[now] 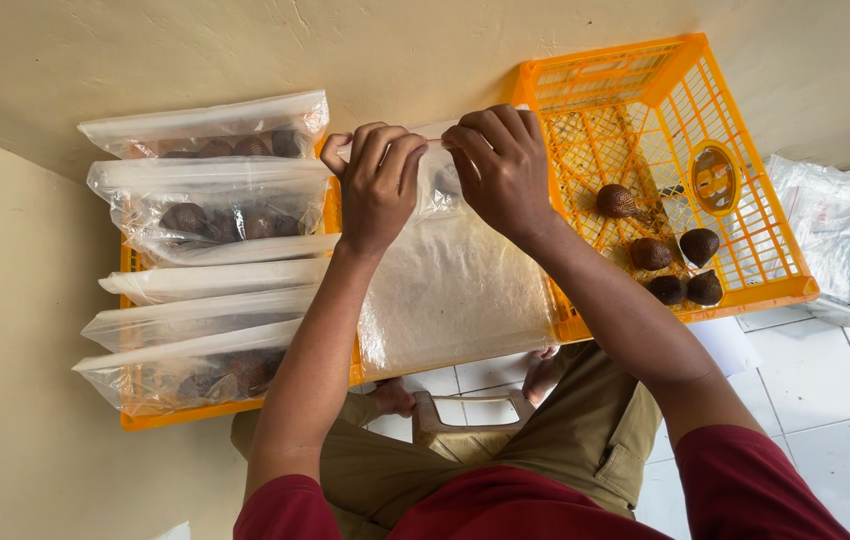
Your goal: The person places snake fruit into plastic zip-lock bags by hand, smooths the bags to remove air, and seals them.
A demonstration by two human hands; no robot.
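Fingers (400, 150) of both hands pinched on the top strip of a clear rectangular plastic bag (455, 290), left hand (377, 185) and right hand (505, 165) set side by side, thumbs hidden behind the strip. Bag lying flat across the middle of an orange slatted plastic crate (665, 90), mouth turned toward the cream wall (145, 50), bottom edge toward the wearer's khaki trousers (585, 440). Long axis running from wall to lap; sealing strip running crosswise, left to right.

Judged as the closing step: mouth of the bag being pressed shut along its strip, grip near the middle of the span. Next move likely calling for even pressure slid outward to each corner, bag kept flat so the strip meets true. Contents of this bag hard to make out through the cloudy film.

To the left, a stack of filled clear plastic bags (210, 215), several showing dark brown scaly fruits inside, overlapped like shingles on the crate's left end. To the right, five loose brown scaly fruits (665, 265) on the crate floor beside a round orange plastic fitting (713, 178). Crumpled plastic sheeting (845, 230) at far right; white tiled floor (825, 400) below.
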